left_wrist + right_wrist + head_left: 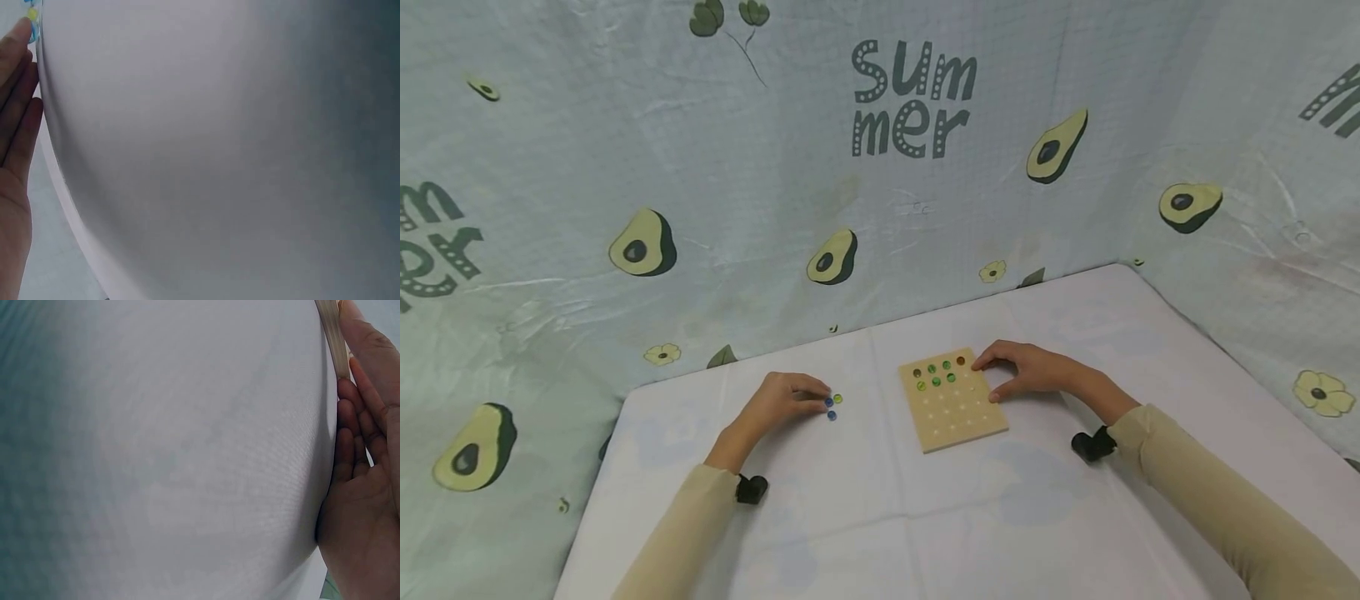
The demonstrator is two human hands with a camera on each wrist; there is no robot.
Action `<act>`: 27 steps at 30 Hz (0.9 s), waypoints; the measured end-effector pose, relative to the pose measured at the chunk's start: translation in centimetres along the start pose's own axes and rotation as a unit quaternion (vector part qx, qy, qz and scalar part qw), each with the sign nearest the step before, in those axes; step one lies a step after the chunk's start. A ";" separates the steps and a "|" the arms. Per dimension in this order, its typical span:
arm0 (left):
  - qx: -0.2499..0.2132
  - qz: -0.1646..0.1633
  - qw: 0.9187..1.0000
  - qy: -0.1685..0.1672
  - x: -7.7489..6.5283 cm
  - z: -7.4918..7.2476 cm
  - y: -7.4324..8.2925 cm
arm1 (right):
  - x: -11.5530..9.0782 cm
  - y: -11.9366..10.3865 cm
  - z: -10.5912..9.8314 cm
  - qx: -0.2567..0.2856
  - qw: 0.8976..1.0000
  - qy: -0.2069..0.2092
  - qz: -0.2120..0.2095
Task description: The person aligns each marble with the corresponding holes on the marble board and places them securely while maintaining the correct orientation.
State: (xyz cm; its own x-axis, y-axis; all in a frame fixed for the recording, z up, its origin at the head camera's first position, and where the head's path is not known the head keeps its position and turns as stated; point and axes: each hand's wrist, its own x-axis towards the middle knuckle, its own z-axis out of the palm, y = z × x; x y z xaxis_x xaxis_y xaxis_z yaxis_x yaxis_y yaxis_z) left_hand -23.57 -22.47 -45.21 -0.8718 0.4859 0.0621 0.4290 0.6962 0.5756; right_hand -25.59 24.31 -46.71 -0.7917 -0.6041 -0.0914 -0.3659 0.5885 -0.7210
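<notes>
A square wooden board (958,417) with rows of small dimples lies on the table. Its far rows hold several glossy round pieces like glass marbles, green, yellow-green and brown. My right hand (1030,368) rests against the board's right edge, index finger near the far corner and thumb lower down; the right wrist view shows the board's edge (334,337) at the fingertips. To the left, my left hand (784,398) has its thumb and index fingertips beside a blue marble (829,402). Another blue marble (832,415) and a yellow-green marble (838,399) lie just beyond.
A white cloth covers the table (850,533). Behind it hangs a pale curtain (737,167) printed with avocados and lettering. A small black wrist camera (752,489) is strapped below the left hand, another black camera (1092,445) below the right.
</notes>
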 end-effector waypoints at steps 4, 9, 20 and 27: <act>0.014 0.000 1.000 0.003 0.2 0.2 0.5 | 0.0 0.1 0.0 -0.002 1.000 0.000 0.001; 0.025 0.008 1.000 0.005 0.3 0.2 0.9 | -0.1 -0.1 -0.1 0.004 1.000 0.003 -0.004; 0.008 -0.021 0.999 0.032 -0.1 0.0 1.1 | -0.3 -0.4 -0.1 0.008 1.000 0.003 -0.003; 0.000 -0.005 0.996 0.093 -0.7 -0.6 2.1 | -0.3 -0.5 -0.2 0.010 1.000 0.001 0.000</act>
State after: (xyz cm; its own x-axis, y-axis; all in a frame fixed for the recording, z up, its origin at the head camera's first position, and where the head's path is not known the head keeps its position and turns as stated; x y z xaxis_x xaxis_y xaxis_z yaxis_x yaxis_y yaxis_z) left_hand -22.17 -21.69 -43.54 -0.9050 0.3722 0.2058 0.4195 0.7011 0.5765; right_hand -25.23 24.26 -46.19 -0.7928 -0.6028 -0.0894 -0.3566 0.5779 -0.7341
